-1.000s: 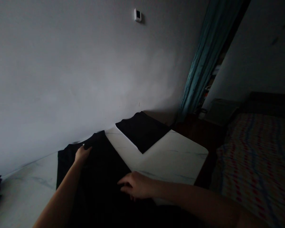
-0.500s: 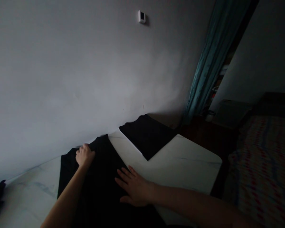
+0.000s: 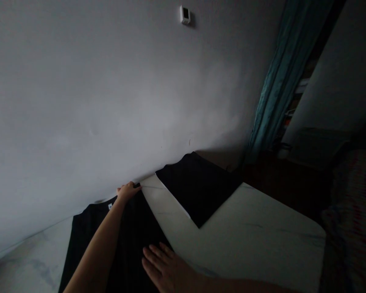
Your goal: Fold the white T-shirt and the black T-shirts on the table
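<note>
A black garment (image 3: 134, 240) is spread on the white marbled table, its top edge by the wall and a small white label (image 3: 110, 206) showing there. My left hand (image 3: 127, 192) is closed over the garment's upper right corner, its thumb pointing right along the edge; the fingertips are partly hidden. Lower down, my right hand (image 3: 167, 268) lies flat near the garment's right side, fingers stretched out, gripping nothing. The garment's lower part runs out of view at the bottom.
A folded black cloth (image 3: 198, 187) lies on the table (image 3: 262, 232) to the right, against the wall. A teal curtain (image 3: 277, 89) hangs beyond it. At far right is a bed with a patterned cover (image 3: 354, 203). A small white device (image 3: 185, 15) is on the wall.
My left hand has moved right along the garment's top edge to its corner, uncovering the white label. My right hand appears lower in view, still flat on the fabric. The view has shifted slightly.
</note>
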A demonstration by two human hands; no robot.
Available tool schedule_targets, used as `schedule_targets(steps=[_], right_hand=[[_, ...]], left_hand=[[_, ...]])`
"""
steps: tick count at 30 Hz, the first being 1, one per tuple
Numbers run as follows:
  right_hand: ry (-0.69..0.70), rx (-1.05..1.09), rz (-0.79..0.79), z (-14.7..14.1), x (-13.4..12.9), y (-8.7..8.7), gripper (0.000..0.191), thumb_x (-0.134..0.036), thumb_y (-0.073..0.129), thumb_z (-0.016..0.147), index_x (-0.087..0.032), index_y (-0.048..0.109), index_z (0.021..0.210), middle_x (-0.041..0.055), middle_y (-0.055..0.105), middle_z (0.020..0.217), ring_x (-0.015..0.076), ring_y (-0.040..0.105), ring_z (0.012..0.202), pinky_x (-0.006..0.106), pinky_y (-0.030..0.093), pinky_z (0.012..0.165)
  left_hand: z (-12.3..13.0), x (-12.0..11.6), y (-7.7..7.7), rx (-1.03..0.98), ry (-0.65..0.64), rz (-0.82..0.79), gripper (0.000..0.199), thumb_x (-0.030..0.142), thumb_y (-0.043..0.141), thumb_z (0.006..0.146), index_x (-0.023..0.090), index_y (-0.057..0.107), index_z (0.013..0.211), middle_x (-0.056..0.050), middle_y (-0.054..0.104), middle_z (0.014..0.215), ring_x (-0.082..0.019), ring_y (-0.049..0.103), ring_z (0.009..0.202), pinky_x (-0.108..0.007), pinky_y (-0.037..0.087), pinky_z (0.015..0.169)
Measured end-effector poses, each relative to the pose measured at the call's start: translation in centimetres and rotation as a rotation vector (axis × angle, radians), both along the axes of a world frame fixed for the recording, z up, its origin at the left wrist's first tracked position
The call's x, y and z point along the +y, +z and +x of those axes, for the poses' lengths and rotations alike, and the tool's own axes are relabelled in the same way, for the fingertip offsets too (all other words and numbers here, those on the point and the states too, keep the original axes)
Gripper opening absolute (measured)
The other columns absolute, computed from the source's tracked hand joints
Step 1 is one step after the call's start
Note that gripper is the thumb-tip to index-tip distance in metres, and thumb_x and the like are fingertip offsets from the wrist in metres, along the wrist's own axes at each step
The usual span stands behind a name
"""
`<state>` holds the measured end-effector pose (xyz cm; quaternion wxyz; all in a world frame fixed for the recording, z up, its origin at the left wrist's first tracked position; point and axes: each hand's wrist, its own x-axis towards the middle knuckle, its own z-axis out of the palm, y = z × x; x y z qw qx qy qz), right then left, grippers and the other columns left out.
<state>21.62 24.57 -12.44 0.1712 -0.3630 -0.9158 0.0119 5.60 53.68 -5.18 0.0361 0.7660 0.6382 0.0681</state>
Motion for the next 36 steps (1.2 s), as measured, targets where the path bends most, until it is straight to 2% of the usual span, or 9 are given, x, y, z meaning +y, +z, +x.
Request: schedule_targets(steps=[5,10,12,15,19,23,28,32,36], right_hand=[[-0.088,-0.005,0.040,-0.6,-0.2,-1.5,0.053,-0.034,0.034,0.103,-0.006,0.032,0.148,0.0169,0.029,0.156,0.0295,0.028,0.144,0.046,0.029,0.116],[-0.088,0.054,-0.081,-1.0,1.0,0.4,0.063,-0.053,0.036,0.100,-0.009,0.040,0.145,0.0155,0.039,0.152,0.0291,0.037,0.140,0.044,0.032,0.115],[-0.092,0.063,-0.122,-1.0,3.4,1.6,0.059,-0.049,0.037,0.101,-0.009,0.042,0.144,0.0144,0.041,0.151,0.0268,0.037,0.140,0.041,0.032,0.116],[-0.069,-0.038,-0.188,-0.9,8.9,2.8,0.049,-0.034,0.044,0.101,-0.009,0.044,0.143,0.0142,0.038,0.152,0.0251,0.036,0.141,0.040,0.032,0.116],[-0.189,-0.057,-0.201,-0.9,15.6,3.3,0.051,-0.034,0.045,0.100,-0.013,0.039,0.146,0.0127,0.031,0.156,0.0261,0.029,0.144,0.047,0.028,0.117],[-0.261,-0.042,-0.198,-1.6,17.8,3.3,0.048,-0.035,0.045,0.100,-0.018,0.042,0.145,0.0110,0.032,0.156,0.0273,0.031,0.143,0.052,0.028,0.116],[-0.242,-0.016,-0.187,-1.2,14.5,2.9,0.051,-0.036,0.042,0.101,-0.011,0.040,0.146,0.0158,0.031,0.155,0.0275,0.024,0.146,0.050,0.023,0.118],[-0.129,-0.010,-0.185,1.0,8.6,2.7,0.059,-0.041,0.041,0.101,-0.009,0.034,0.149,0.0163,0.028,0.156,0.0246,0.019,0.147,0.045,0.018,0.120],[-0.023,-0.026,-0.238,3.3,1.9,3.4,0.065,-0.044,0.044,0.099,-0.011,0.028,0.152,0.0151,0.024,0.158,0.0224,0.013,0.149,0.043,0.013,0.122]], left_hand=[[-0.6,1.2,-1.6,-0.054,-0.101,0.000,0.032,0.038,0.046,0.089,0.021,0.063,0.111,-0.005,0.073,0.111,-0.020,0.066,0.100,-0.030,0.051,0.083],[-0.2,-0.6,-2.9,-0.012,-0.092,0.123,0.028,0.032,0.048,0.091,0.022,0.057,0.114,-0.009,0.068,0.119,-0.025,0.062,0.109,-0.038,0.048,0.089],[0.2,-1.5,-2.6,0.017,-0.093,0.183,0.029,0.030,0.048,0.091,0.020,0.055,0.117,-0.012,0.066,0.120,-0.028,0.060,0.111,-0.041,0.045,0.092],[0.7,-3.0,-1.5,0.052,-0.094,0.270,0.033,0.026,0.045,0.092,0.016,0.054,0.122,-0.016,0.062,0.120,-0.032,0.056,0.113,-0.044,0.043,0.093],[0.5,-5.7,-0.4,0.084,-0.141,0.315,0.032,0.020,0.039,0.093,0.016,0.057,0.119,-0.015,0.062,0.118,-0.031,0.055,0.112,-0.044,0.042,0.092],[-0.4,-9.9,-1.0,0.107,-0.246,0.280,0.032,0.018,0.045,0.090,0.016,0.057,0.120,-0.014,0.062,0.125,-0.029,0.056,0.115,-0.043,0.042,0.095],[-2.3,-16.1,-3.0,0.081,-0.450,0.210,0.038,0.020,0.049,0.089,0.020,0.054,0.127,-0.011,0.061,0.133,-0.024,0.053,0.125,-0.041,0.041,0.103],[-3.6,-21.2,-3.7,-0.009,-0.660,0.157,0.047,0.021,0.049,0.089,0.023,0.047,0.136,-0.010,0.058,0.138,-0.025,0.051,0.129,-0.046,0.040,0.108],[-3.3,-26.8,-2.9,-0.092,-0.787,0.100,0.050,0.015,0.050,0.088,0.026,0.046,0.137,-0.007,0.057,0.139,-0.022,0.051,0.129,-0.045,0.040,0.110]])
